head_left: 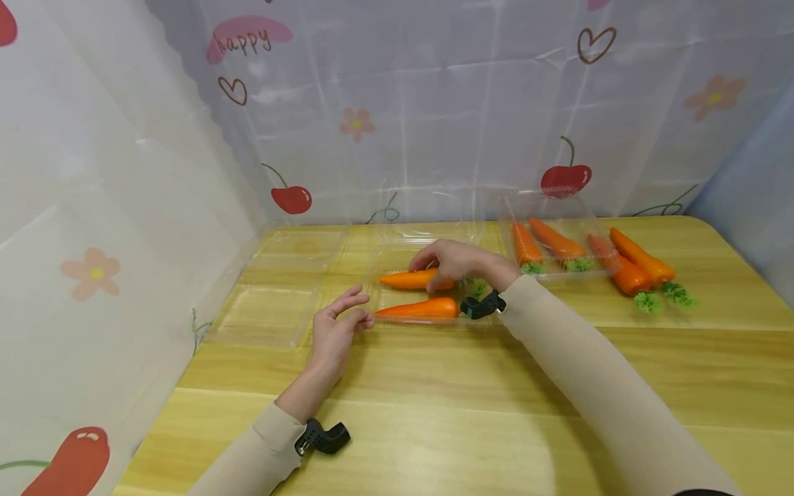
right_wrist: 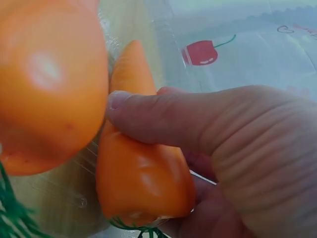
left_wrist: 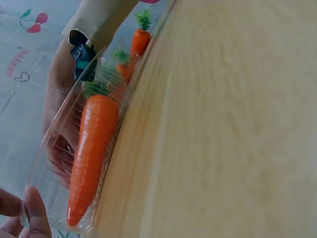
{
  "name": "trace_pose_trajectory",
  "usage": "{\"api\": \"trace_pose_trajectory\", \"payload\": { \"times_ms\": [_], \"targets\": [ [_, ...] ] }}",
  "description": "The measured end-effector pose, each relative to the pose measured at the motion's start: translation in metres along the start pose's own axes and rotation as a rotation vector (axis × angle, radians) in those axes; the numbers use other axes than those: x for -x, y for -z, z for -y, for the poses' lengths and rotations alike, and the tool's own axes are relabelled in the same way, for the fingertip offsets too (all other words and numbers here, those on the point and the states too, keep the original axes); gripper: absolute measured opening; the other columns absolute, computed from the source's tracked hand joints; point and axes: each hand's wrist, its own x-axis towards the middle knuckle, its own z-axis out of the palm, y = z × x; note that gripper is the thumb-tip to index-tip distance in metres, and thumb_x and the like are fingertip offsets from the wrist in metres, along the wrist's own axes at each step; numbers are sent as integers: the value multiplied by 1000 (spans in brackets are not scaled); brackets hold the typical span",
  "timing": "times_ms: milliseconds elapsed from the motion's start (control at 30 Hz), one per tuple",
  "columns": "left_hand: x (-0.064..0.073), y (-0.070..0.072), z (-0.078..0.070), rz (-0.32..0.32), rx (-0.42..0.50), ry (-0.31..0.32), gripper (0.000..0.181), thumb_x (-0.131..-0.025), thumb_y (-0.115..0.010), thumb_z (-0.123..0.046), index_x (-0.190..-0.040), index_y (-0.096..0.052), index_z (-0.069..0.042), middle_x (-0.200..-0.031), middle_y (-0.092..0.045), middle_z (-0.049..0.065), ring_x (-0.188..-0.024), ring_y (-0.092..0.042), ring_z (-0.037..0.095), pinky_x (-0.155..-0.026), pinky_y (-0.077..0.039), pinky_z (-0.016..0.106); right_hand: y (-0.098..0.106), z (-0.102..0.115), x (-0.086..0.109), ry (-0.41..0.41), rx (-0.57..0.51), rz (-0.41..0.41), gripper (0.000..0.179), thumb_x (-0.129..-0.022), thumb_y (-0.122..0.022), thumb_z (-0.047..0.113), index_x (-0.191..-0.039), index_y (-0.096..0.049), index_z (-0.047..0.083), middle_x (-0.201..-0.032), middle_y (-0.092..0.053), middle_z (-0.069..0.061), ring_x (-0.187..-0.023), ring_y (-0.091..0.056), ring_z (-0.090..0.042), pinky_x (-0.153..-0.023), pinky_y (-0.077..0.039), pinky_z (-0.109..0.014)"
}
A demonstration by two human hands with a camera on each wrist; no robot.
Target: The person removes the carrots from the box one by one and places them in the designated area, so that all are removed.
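Note:
A clear plastic clamshell box [left_wrist: 58, 118] stands in front of me with its lid [head_left: 431, 210] raised at the back. My left hand [head_left: 335, 334] pinches the box's near left rim between thumb and finger. Inside lies one orange carrot [head_left: 424, 309] along the near wall, its green top to the right. Behind it, my right hand [head_left: 457, 262] grips a second carrot [head_left: 400, 280], thumb on the near side and fingers on the far side. In the right wrist view this carrot [right_wrist: 143, 178] lies beside the first one [right_wrist: 49, 84].
Another open clear box [head_left: 263, 313] sits at the left. At the back right, a clear box [head_left: 595, 213] has carrots [head_left: 555, 241] in it. Two more carrots [head_left: 642, 256] lie at the table's right. A printed cloth [head_left: 422, 103] hangs behind the wooden table [head_left: 434, 413].

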Motion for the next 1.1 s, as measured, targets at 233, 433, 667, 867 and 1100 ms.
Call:
{"api": "trace_pose_trajectory", "payload": {
  "times_ms": [233, 433, 667, 867, 1100],
  "targets": [
    [1, 0, 0, 2, -7, 7, 34, -92, -59, 11, -124, -63, 19, -154, -52, 10, -73, -68, 13, -71, -64, 24, 3, 9, 8, 16, 30, -35, 47, -88, -78, 4, -134, -69, 13, -136, -68, -9, -128, -61, -29, -110, -52, -47],
    [2, 0, 1, -7, 8, 13, 34, -92, -59, 12, -124, -62, 20, -154, -52, 13, -72, -68, 13, -71, -64, 23, 6, 16, 17, 24, -13, -84, 46, -89, -79, 7, -134, -69, 14, -135, -68, -8, -127, -61, -28, -106, -54, -46],
    [2, -1, 1, 0, 14, 6, 34, -92, -59, 12, -125, -62, 20, -155, -51, 13, -73, -68, 12, -71, -64, 23, 6, 27, 35, -27, -71, -208, 47, -89, -79, 10, -135, -68, 15, -139, -66, -8, -134, -57, -31, -109, -52, -49],
    [3, -1, 0, 1, 21, 9, 35, -91, -58, 13, -125, -61, 21, -154, -51, 13, -72, -68, 12, -70, -63, 23, 2, 29, 47, -88, -61, -336, 44, -90, -79, 13, -133, -69, 15, -136, -67, -12, -129, -60, -32, -104, -54, -49],
    [2, -1, 1, 3, 19, 2, 35, -91, -58, 13, -125, -61, 21, -155, -51, 14, -73, -68, 13, -70, -64, 23, 5, 29, 65, -126, -142, -421, 46, -92, -77, 16, -136, -66, 16, -138, -64, -12, -121, -62, -33, -89, -59, -41]
  ]
}}
